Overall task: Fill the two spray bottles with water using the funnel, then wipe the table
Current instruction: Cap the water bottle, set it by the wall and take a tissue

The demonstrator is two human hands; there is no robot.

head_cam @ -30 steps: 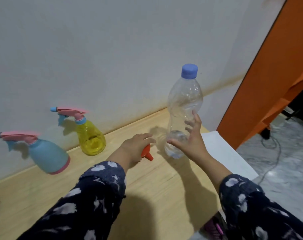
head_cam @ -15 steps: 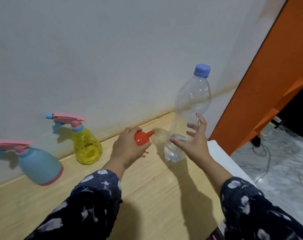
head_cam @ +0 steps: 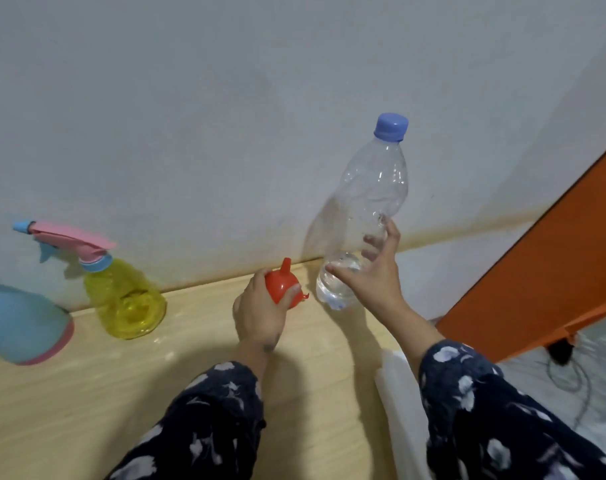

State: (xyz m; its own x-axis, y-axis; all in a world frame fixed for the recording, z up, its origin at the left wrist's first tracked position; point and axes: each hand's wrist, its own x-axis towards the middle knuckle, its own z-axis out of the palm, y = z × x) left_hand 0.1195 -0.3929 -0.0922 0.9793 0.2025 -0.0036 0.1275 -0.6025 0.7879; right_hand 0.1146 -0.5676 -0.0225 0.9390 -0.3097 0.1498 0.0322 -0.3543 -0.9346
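Head view: our left hand (head_cam: 260, 317) wraps the small, stiff, light red funnel (head_cam: 283, 285), spout at 12 o'clock, above the table (head_cam: 87, 393). Our right hand (head_cam: 371, 275) spreads wide on the thin, crushable water bottle (head_cam: 364, 216) at 1 o'clock; low down, near the water, looks the safest hold.

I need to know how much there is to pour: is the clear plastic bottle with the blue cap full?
Nearly empty: the clear plastic bottle with the blue cap shows water only near its base.
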